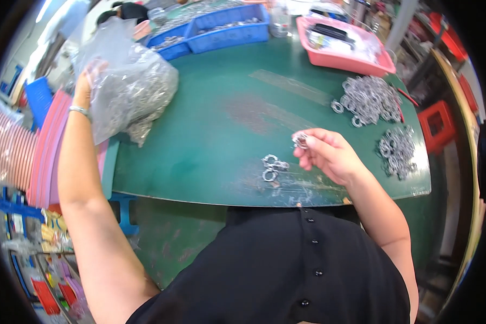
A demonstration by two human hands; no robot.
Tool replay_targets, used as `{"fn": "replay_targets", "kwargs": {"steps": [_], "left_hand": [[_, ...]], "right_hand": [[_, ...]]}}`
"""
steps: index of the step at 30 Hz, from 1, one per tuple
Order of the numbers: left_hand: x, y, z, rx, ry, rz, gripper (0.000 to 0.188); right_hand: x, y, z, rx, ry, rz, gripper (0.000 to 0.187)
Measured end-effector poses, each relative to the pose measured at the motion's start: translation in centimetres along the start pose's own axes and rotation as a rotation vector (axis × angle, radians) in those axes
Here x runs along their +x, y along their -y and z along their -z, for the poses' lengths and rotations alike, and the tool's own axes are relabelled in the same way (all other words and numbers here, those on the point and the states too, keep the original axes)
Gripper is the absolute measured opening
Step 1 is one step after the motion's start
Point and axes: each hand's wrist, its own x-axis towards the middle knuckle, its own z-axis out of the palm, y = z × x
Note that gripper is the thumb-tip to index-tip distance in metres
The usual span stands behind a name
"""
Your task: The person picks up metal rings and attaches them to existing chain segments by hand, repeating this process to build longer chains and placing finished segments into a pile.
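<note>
My left hand reaches out at the far left and grips the side of a large clear plastic bag. Its fingers are partly veiled by the plastic, and shiny wrapped contents show through the bag's lower part. Over the front of the table my right hand is closed, pinching a few small silver metal rings between thumb and fingers. Just left of and below that hand, a small cluster of similar rings lies on the green tabletop.
To the right are a large pile of metal rings and a smaller pile, with red-handled pliers beside them. Blue bins of metal parts and a pink basket line the back. Stacked pink trays stand left; a red stool stands right.
</note>
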Motion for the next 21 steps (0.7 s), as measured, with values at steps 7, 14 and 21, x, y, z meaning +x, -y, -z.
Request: {"fn": "replay_targets", "kwargs": {"steps": [7,14,21], "left_hand": [[4.8,0.7,8.1,0.246,-0.206,0.127,0.041],[-6.9,-17.2,-6.0,0.149,-0.54,-0.329,0.022],[-18.5,-23.4,-25.5,-0.336,0.638,0.241,0.023]], "right_hand": [[-0.8,0.5,-0.2,0.169,0.072,-0.019,0.025],[-0.9,0.0,0.1,0.218,0.074,-0.007,0.027],[-1.6,-0.2,0.4,0.216,0.046,-0.009,0.026]]}}
